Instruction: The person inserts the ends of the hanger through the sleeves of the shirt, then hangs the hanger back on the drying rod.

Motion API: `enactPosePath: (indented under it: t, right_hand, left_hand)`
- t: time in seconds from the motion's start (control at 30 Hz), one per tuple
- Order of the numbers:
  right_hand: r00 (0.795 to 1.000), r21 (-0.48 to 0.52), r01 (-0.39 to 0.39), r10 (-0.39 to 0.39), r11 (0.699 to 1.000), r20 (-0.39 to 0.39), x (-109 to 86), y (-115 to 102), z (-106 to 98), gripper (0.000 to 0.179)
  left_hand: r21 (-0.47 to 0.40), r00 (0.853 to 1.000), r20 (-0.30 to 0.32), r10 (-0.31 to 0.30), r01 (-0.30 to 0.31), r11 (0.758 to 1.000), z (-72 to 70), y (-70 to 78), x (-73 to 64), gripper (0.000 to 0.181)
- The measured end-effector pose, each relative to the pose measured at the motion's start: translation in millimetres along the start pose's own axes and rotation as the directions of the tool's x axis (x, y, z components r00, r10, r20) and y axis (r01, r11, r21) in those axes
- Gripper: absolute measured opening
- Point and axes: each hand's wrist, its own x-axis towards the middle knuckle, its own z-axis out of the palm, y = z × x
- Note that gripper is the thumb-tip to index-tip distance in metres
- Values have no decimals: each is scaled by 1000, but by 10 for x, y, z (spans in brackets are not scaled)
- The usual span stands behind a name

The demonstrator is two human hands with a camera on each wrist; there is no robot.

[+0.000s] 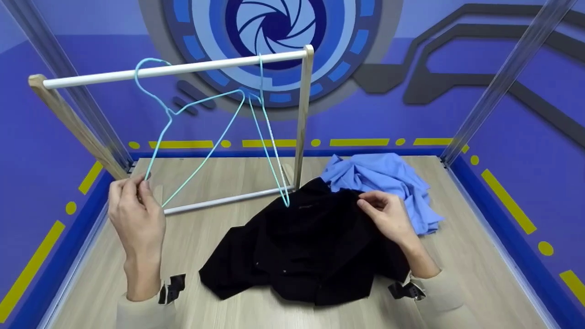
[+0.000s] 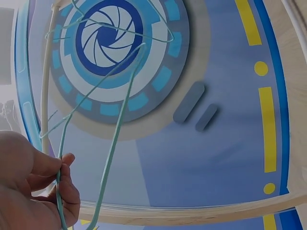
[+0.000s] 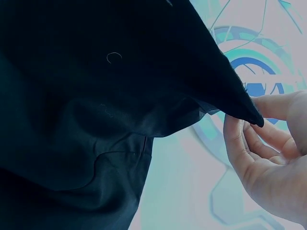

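My left hand (image 1: 137, 212) pinches one end of a light-blue wire hanger (image 1: 208, 157) between thumb and fingers. That hanger is tilted, and its hook is at the white rail; whether it rests on the rail I cannot tell. In the left wrist view the wire (image 2: 115, 139) runs up from the fingers. My right hand (image 1: 388, 214) pinches the upper edge of a black shirt (image 1: 301, 246), which lies crumpled and partly lifted. The right wrist view shows a pointed corner of the shirt (image 3: 225, 96) between thumb and fingers. A second light-blue hanger (image 1: 269, 151) hangs from the rail.
The clothes rack has a white rail (image 1: 196, 67), wooden posts (image 1: 303, 119) and a lower bar (image 1: 228, 199). Blue cloth (image 1: 388, 176) lies bunched behind the black shirt. Printed walls (image 1: 530, 151) enclose the wooden tabletop (image 1: 183, 269) at the back and both sides.
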Motion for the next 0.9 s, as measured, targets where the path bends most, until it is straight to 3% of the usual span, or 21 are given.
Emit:
enactPosePath:
  t: [0.37, 0.7, 0.9]
  right_hand:
    - [1000, -1, -6, 6, 1000, 5, 5, 4, -6, 9]
    - [1000, -17, -2, 2, 1000, -1, 14, -6, -5, 9]
    - [1000, -9, -17, 17, 1000, 8, 4, 12, -8, 10]
  left_hand:
    - [-13, 999, -44, -15, 15, 1000, 8, -27, -51, 23]
    - [-11, 998, -64, 19, -19, 1000, -12, -59, -115, 24]
    - [-13, 996, -89, -28, 27, 1000, -7, -68, -163, 21]
